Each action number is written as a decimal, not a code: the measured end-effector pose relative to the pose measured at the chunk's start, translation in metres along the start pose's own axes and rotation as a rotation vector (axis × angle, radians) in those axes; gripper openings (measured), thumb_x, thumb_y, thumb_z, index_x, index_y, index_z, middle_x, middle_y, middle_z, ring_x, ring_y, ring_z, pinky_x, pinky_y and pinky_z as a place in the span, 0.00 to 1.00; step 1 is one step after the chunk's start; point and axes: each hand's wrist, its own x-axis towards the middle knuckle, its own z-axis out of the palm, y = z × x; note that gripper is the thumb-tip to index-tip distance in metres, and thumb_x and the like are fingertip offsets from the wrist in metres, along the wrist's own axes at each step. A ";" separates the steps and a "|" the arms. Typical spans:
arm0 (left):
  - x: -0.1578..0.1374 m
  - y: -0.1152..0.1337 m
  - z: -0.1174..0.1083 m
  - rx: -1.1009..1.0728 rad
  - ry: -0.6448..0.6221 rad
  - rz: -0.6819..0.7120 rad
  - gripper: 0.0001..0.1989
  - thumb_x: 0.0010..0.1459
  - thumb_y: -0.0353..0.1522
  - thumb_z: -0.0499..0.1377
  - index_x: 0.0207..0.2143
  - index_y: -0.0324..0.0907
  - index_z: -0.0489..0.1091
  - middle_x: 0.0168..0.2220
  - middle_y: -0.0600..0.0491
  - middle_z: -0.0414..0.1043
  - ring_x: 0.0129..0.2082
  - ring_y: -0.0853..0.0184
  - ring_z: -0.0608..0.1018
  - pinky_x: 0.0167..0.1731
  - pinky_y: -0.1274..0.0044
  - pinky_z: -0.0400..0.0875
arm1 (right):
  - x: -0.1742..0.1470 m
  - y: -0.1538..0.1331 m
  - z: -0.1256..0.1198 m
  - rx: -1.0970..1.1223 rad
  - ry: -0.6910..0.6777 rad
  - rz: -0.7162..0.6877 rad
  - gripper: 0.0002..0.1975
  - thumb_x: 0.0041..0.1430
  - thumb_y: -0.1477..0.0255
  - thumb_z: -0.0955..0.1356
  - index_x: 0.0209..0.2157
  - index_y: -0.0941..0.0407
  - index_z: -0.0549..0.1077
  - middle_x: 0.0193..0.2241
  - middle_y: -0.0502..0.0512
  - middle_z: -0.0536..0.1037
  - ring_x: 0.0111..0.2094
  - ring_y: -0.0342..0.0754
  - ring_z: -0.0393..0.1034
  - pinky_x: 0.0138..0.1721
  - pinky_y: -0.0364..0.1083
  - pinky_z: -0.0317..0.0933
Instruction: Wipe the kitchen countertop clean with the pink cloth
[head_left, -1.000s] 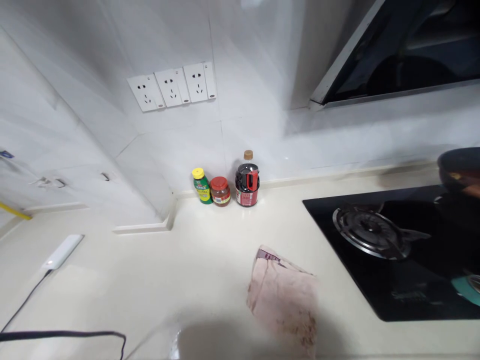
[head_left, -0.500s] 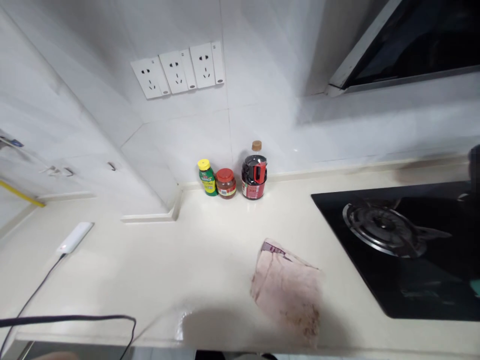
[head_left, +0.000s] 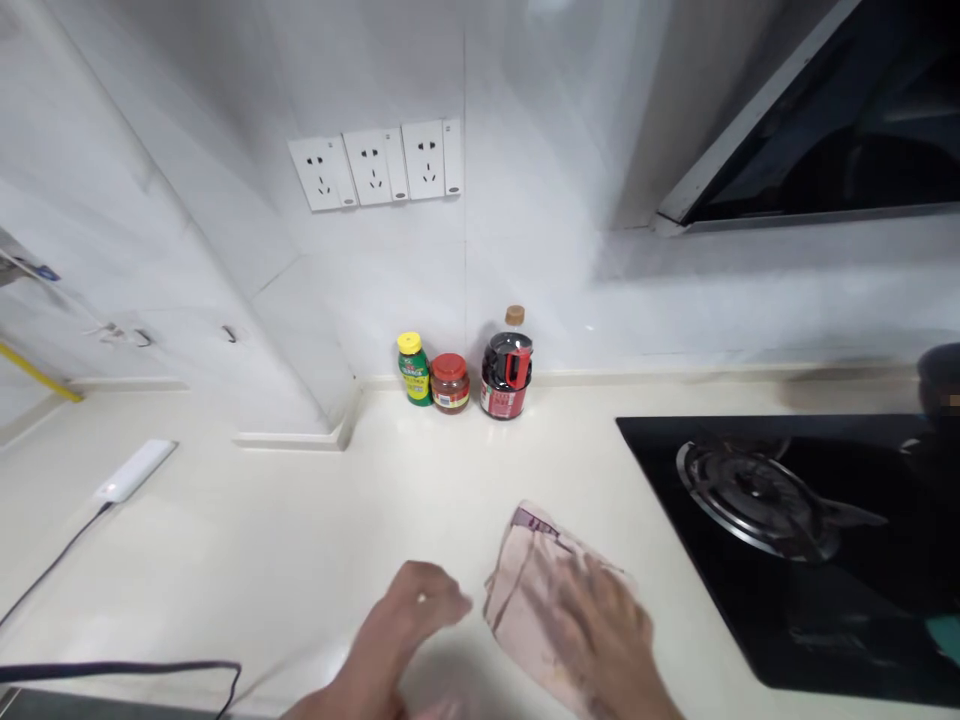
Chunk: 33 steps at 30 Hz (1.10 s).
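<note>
A folded, stained pinkish cloth [head_left: 517, 590] lies on the counter at the lower middle. My right hand [head_left: 600, 625] rests on top of it, fingers stretched out and somewhat blurred. To the left of the cloth, above the counter, is my left hand [head_left: 420, 600]. Its fingers are bent toward the cloth and apart from it, partly smeared by motion, and nothing shows in them.
Against the wall stand a green squeeze bottle [head_left: 415, 375], a red-lidded jar [head_left: 450, 385] and a dark sauce bottle [head_left: 506, 380]. A black gas stove [head_left: 847, 590] is on the right. A white power strip [head_left: 139, 470] and a black cable [head_left: 120, 668] are on the left.
Both hands have come in from the bottom edge, the right one onto the cloth. The camera view has tilted slightly upward.
</note>
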 end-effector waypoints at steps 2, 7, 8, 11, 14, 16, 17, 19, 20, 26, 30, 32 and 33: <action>0.011 -0.011 0.018 0.014 -0.025 0.090 0.24 0.66 0.43 0.56 0.64 0.56 0.66 0.63 0.48 0.67 0.61 0.54 0.72 0.55 0.62 0.76 | -0.010 -0.005 0.051 -0.157 -0.120 0.039 0.34 0.61 0.47 0.61 0.62 0.48 0.72 0.67 0.62 0.60 0.69 0.75 0.44 0.63 0.76 0.44; 0.020 -0.073 0.080 0.187 0.162 0.059 0.24 0.68 0.35 0.53 0.66 0.50 0.63 0.66 0.45 0.64 0.66 0.52 0.66 0.61 0.58 0.69 | -0.002 -0.061 0.083 -0.101 -0.364 -0.063 0.39 0.61 0.41 0.64 0.67 0.47 0.64 0.72 0.61 0.41 0.70 0.72 0.22 0.66 0.75 0.24; 0.020 -0.087 0.089 0.211 0.194 0.026 0.25 0.69 0.35 0.52 0.67 0.49 0.61 0.67 0.44 0.63 0.67 0.52 0.65 0.62 0.57 0.68 | 0.005 -0.076 0.079 -0.034 -0.423 -0.128 0.41 0.61 0.40 0.65 0.68 0.47 0.63 0.73 0.60 0.37 0.70 0.70 0.19 0.66 0.74 0.22; 0.021 -0.123 0.105 0.265 0.241 -0.041 0.25 0.70 0.36 0.49 0.68 0.48 0.59 0.68 0.44 0.61 0.69 0.53 0.63 0.62 0.58 0.66 | 0.029 -0.108 0.067 0.155 -0.587 -0.339 0.42 0.61 0.40 0.65 0.69 0.48 0.59 0.72 0.59 0.28 0.69 0.68 0.15 0.66 0.73 0.17; 0.025 -0.142 0.108 0.342 0.266 -0.062 0.25 0.71 0.38 0.47 0.68 0.47 0.60 0.68 0.44 0.61 0.67 0.54 0.65 0.60 0.60 0.68 | 0.058 -0.116 0.064 0.209 -0.599 -0.490 0.36 0.66 0.45 0.63 0.70 0.44 0.57 0.72 0.56 0.28 0.71 0.65 0.17 0.67 0.70 0.16; 0.027 -0.144 0.107 0.410 0.269 -0.044 0.25 0.71 0.38 0.48 0.67 0.46 0.62 0.68 0.45 0.62 0.67 0.54 0.65 0.59 0.61 0.68 | 0.082 -0.108 0.065 0.140 -0.509 -0.534 0.30 0.70 0.49 0.62 0.69 0.41 0.57 0.73 0.52 0.33 0.72 0.62 0.23 0.68 0.67 0.20; 0.028 -0.143 0.107 0.446 0.269 -0.033 0.25 0.70 0.38 0.49 0.67 0.47 0.63 0.68 0.45 0.62 0.67 0.53 0.65 0.58 0.61 0.68 | 0.095 -0.100 0.065 0.072 -0.426 -0.518 0.29 0.71 0.51 0.61 0.69 0.41 0.59 0.73 0.50 0.37 0.72 0.62 0.27 0.69 0.66 0.24; 0.029 -0.138 0.107 0.510 0.271 -0.024 0.24 0.69 0.39 0.51 0.65 0.49 0.65 0.68 0.46 0.61 0.67 0.52 0.64 0.57 0.61 0.68 | 0.120 -0.082 0.064 -0.068 -0.233 -0.427 0.27 0.71 0.52 0.63 0.66 0.45 0.64 0.72 0.51 0.49 0.71 0.66 0.39 0.69 0.67 0.34; 0.029 -0.135 0.107 0.535 0.277 -0.025 0.24 0.69 0.39 0.52 0.65 0.49 0.66 0.68 0.46 0.62 0.67 0.52 0.64 0.57 0.61 0.68 | 0.131 -0.072 0.062 -0.121 -0.146 -0.366 0.26 0.71 0.53 0.65 0.65 0.49 0.66 0.70 0.53 0.55 0.69 0.67 0.46 0.68 0.68 0.40; 0.031 -0.126 0.106 0.592 0.259 -0.056 0.23 0.69 0.39 0.52 0.62 0.46 0.69 0.67 0.45 0.63 0.66 0.52 0.66 0.56 0.62 0.68 | 0.143 0.005 0.040 -0.190 0.081 -0.129 0.20 0.71 0.60 0.68 0.58 0.55 0.70 0.58 0.59 0.68 0.56 0.58 0.66 0.56 0.61 0.65; 0.032 -0.128 0.105 0.586 0.257 -0.062 0.22 0.68 0.38 0.52 0.61 0.45 0.70 0.65 0.44 0.66 0.65 0.52 0.67 0.55 0.62 0.68 | 0.103 0.055 0.026 -0.213 0.177 -0.012 0.23 0.70 0.59 0.68 0.61 0.53 0.68 0.63 0.60 0.63 0.62 0.61 0.60 0.61 0.65 0.58; 0.033 -0.128 0.105 0.585 0.259 -0.059 0.22 0.68 0.38 0.52 0.61 0.45 0.71 0.65 0.43 0.66 0.65 0.51 0.67 0.55 0.61 0.68 | 0.066 0.073 0.031 -0.227 0.239 0.034 0.22 0.71 0.58 0.64 0.61 0.51 0.69 0.67 0.61 0.58 0.67 0.65 0.51 0.63 0.69 0.52; 0.034 -0.128 0.106 0.586 0.259 -0.056 0.22 0.68 0.38 0.52 0.61 0.44 0.71 0.65 0.42 0.66 0.64 0.50 0.67 0.55 0.61 0.68 | 0.043 0.079 0.038 -0.241 0.281 0.045 0.23 0.71 0.57 0.62 0.61 0.51 0.71 0.68 0.60 0.56 0.68 0.67 0.47 0.63 0.71 0.50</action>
